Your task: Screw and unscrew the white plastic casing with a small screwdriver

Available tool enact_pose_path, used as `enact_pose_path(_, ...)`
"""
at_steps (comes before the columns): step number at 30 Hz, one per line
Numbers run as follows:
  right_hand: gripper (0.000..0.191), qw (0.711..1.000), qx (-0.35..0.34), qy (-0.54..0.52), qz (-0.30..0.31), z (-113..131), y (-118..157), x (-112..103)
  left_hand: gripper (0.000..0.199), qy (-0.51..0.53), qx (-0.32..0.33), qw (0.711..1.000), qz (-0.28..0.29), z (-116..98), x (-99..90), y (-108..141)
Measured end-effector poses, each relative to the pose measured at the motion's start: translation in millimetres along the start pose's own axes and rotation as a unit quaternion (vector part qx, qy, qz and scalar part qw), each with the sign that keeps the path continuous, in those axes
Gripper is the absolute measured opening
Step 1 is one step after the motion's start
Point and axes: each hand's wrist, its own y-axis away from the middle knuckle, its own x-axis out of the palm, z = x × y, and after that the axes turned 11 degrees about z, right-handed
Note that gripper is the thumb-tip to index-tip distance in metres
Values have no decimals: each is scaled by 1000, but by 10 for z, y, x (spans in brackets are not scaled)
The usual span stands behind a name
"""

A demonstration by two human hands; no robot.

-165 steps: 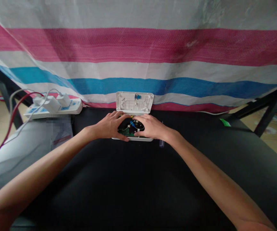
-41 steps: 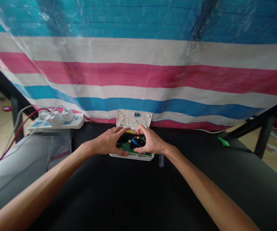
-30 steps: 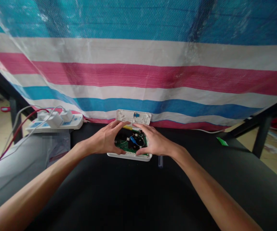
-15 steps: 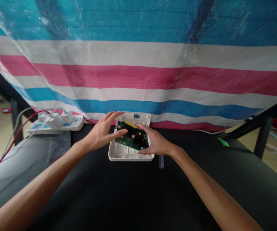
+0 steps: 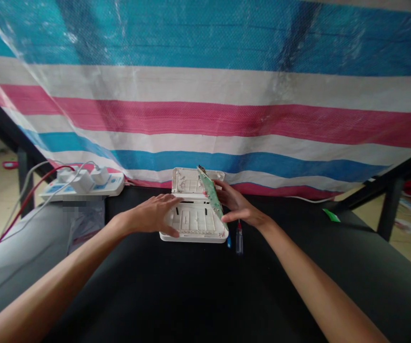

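A green circuit board [image 5: 211,193] stands tilted on edge over the right part of an opened white plastic casing [image 5: 191,234]. My right hand [image 5: 239,205] grips the board by its right side, thumb at the lower end and fingers behind. The casing's lower half shows its ribbed inside, and its other half leans up behind. My left hand [image 5: 155,213] spans the casing's left side, thumb on the front part and fingers toward the back. Just right of the casing lies a screwdriver [image 5: 239,240] with a clear handle, beside a small blue item [image 5: 228,240].
A white power strip [image 5: 114,186] with plugged-in adapters and cables stands at the left, near a plastic bag [image 5: 87,224]. Toward the right lies a green packet [image 5: 331,215]. A striped tarp [image 5: 205,116] hangs behind the black tabletop [image 5: 176,295].
The board has swung up and to the right in my right hand, uncovering the casing's inside. My left hand has left the board and come down at the casing's left side.
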Motion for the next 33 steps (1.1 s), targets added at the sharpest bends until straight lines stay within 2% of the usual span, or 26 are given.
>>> enact_pose_path(5, 101, 1000, -1, 10, 7, -9, -1, -2, 104, -8, 18, 1000, 8, -4, 11, 7)
enact_pose_path(9, 97, 989, 7, 147, -1, 99, -19, 91, 102, 32, 32, 999, -6, 108, 35, -28)
enact_pose_path(11, 94, 970, 24, 242, -5, 172, -35, 162, 83, 70, 39, 996, -47, 190, 2, -48)
enact_pose_path(14, 92, 929, 61, 365, 3, 255, -80, 275, 48, 125, -9, 976, -178, 268, -124, -41)
enact_pose_path(16, 90, 902, 87, 422, 17, 276, -126, 341, 43, 162, -40, 956, -241, 257, -218, 0)
enact_pose_path(17, 89, 890, 100, 444, 26, 277, -151, 369, 44, 172, -31, 953, -248, 233, -251, 27)
enact_pose_path(19, 87, 867, 125, 481, 45, 263, -201, 413, 54, 156, 13, 967, -200, 167, -266, 76)
enact_pose_path(22, 82, 835, 151, 526, 60, 229, -253, 450, 90, 84, 36, 990, -103, 78, -169, 84)
enact_pose_path(25, 78, 831, 137, 535, 61, 203, -270, 456, 104, 38, 34, 998, -45, 39, -35, 16)
enact_pose_path(30, 84, 849, 100, 515, 58, 167, -249, 421, 99, 20, 52, 997, -47, 18, 33, -65)
enact_pose_path(33, 81, 857, 93, 503, 55, 163, -225, 391, 96, 6, 62, 996, -63, 8, 42, -72)
